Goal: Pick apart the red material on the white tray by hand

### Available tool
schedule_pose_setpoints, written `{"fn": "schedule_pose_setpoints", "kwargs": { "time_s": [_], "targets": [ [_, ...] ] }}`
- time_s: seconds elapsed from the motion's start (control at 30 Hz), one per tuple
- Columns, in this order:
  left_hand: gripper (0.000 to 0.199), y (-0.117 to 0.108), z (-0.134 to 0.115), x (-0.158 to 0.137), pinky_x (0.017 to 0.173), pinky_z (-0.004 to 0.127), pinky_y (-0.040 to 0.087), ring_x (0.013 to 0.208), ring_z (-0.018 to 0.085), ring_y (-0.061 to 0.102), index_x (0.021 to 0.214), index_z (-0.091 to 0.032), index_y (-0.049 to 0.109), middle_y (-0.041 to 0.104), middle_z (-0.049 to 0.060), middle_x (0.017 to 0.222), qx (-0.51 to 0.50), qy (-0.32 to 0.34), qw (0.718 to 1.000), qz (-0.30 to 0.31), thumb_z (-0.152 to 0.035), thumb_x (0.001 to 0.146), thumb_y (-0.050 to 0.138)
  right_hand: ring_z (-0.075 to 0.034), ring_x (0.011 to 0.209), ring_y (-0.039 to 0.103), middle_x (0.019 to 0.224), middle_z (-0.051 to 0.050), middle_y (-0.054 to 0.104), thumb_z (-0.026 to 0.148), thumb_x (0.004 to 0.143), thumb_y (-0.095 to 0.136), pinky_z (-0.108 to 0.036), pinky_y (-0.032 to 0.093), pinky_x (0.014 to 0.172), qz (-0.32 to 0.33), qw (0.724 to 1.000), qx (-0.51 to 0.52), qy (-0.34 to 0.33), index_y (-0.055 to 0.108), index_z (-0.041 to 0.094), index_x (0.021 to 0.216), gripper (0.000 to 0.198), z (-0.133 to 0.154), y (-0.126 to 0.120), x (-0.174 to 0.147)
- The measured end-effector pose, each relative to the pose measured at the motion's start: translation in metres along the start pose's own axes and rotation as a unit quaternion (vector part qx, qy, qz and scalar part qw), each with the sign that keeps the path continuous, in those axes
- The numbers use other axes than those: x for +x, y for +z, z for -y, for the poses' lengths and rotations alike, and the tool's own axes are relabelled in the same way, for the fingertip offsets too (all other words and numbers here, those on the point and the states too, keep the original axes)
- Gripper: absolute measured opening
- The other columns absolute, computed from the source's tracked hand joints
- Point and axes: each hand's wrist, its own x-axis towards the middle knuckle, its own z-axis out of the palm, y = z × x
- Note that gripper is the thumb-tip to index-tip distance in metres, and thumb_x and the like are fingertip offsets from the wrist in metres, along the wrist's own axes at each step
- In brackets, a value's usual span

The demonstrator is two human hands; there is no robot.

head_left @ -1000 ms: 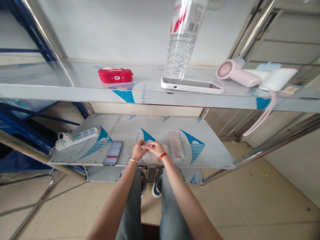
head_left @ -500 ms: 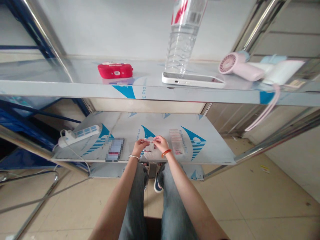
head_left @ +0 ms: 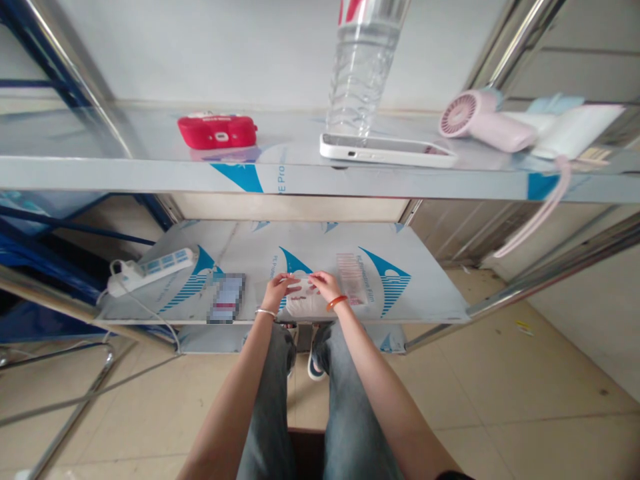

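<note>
Over the lower shelf [head_left: 250, 243], my left hand [head_left: 279, 291] and my right hand [head_left: 326, 286] face each other, fingertips pinched. Between them stretches a small clear plastic bag [head_left: 301, 275], thin and hard to make out. Just beneath the fingers lies a whitish see-through packet [head_left: 305, 305] with dark red marks, partly covered by the hands. To the right of my right hand is a flat clear packet with reddish stripes [head_left: 352, 277]. A phone with a blurred screen [head_left: 227, 298] lies left of my left hand.
A white power strip [head_left: 153, 270] with a cable sits at the shelf's left end. The upper shelf [head_left: 400, 181] overhangs, bearing a red case [head_left: 217, 133], a water bottle [head_left: 357, 80], a white-cased phone [head_left: 385, 152] and a pink handheld fan [head_left: 487, 123] with a hanging strap.
My hands have drawn slightly apart, and more of the clear plastic shows between the fingertips. The camera view has shifted a little; the shelf items appear unmoved.
</note>
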Motion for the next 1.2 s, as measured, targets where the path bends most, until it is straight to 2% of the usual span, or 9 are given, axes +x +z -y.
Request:
{"fn": "schedule_pose_setpoints", "kwargs": {
  "time_s": [0.13, 0.3, 0.57, 0.77, 1.0, 1.2],
  "targets": [
    [0.03, 0.0, 0.004, 0.005, 0.077, 0.041, 0.055, 0.077, 0.02, 0.065, 0.069, -0.013, 0.06, 0.065, 0.004, 0.073, 0.007, 0.031, 0.999, -0.004, -0.033, 0.058, 0.079, -0.015, 0.066, 0.062, 0.078, -0.003, 0.069, 0.038, 0.074, 0.06, -0.02, 0.046, 0.052, -0.014, 0.999, -0.035, -0.001, 0.065, 0.018, 0.082, 0.022, -0.001, -0.003, 0.002],
    [0.034, -0.002, 0.009, 0.011, 0.078, 0.038, 0.054, 0.07, 0.017, 0.064, 0.068, -0.012, 0.061, 0.064, 0.003, 0.068, 0.036, 0.069, 0.997, -0.016, -0.039, 0.057, 0.079, -0.014, 0.064, 0.061, 0.075, -0.003, 0.068, 0.04, 0.073, 0.06, -0.02, 0.045, 0.051, -0.017, 1.0, -0.019, -0.012, 0.065, 0.018, 0.082, 0.025, 0.001, -0.001, 0.001],
    [0.038, -0.003, 0.008, 0.009, 0.082, 0.033, 0.049, 0.073, 0.016, 0.065, 0.076, -0.012, 0.064, 0.068, 0.006, 0.074, 0.061, 0.061, 0.996, -0.015, -0.045, 0.06, 0.076, -0.013, 0.062, 0.059, 0.077, -0.004, 0.069, 0.045, 0.072, 0.064, -0.02, 0.044, 0.052, -0.029, 0.999, -0.022, -0.011, 0.067, 0.017, 0.082, 0.03, 0.005, 0.003, -0.003],
    [0.035, -0.003, 0.009, 0.011, 0.074, 0.03, 0.049, 0.069, 0.016, 0.063, 0.07, -0.013, 0.067, 0.068, 0.007, 0.069, 0.152, 0.078, 0.985, 0.002, -0.046, 0.062, 0.074, -0.014, 0.059, 0.057, 0.075, -0.006, 0.069, 0.04, 0.071, 0.064, -0.021, 0.042, 0.049, -0.019, 1.0, -0.013, -0.012, 0.068, 0.014, 0.08, 0.027, 0.013, 0.007, -0.005],
    [0.029, -0.004, 0.008, 0.012, 0.07, 0.028, 0.047, 0.066, 0.017, 0.062, 0.068, -0.014, 0.07, 0.069, 0.006, 0.067, 0.189, 0.092, 0.978, 0.004, -0.043, 0.063, 0.072, -0.017, 0.074, 0.062, 0.08, -0.005, 0.069, 0.034, 0.07, 0.066, -0.027, 0.048, 0.067, -0.027, 0.997, -0.038, -0.055, 0.067, 0.017, 0.072, 0.017, 0.021, 0.015, -0.007],
    [0.024, 0.0, 0.005, 0.011, 0.064, 0.026, 0.046, 0.061, 0.016, 0.06, 0.065, -0.015, 0.069, 0.068, 0.004, 0.062, 0.192, 0.096, 0.977, -0.015, -0.039, 0.061, 0.072, -0.017, 0.077, 0.062, 0.08, -0.004, 0.066, 0.029, 0.071, 0.065, -0.027, 0.049, 0.07, -0.036, 0.996, -0.033, -0.069, 0.063, 0.018, 0.07, 0.011, 0.018, 0.02, -0.004]
  ]
}}
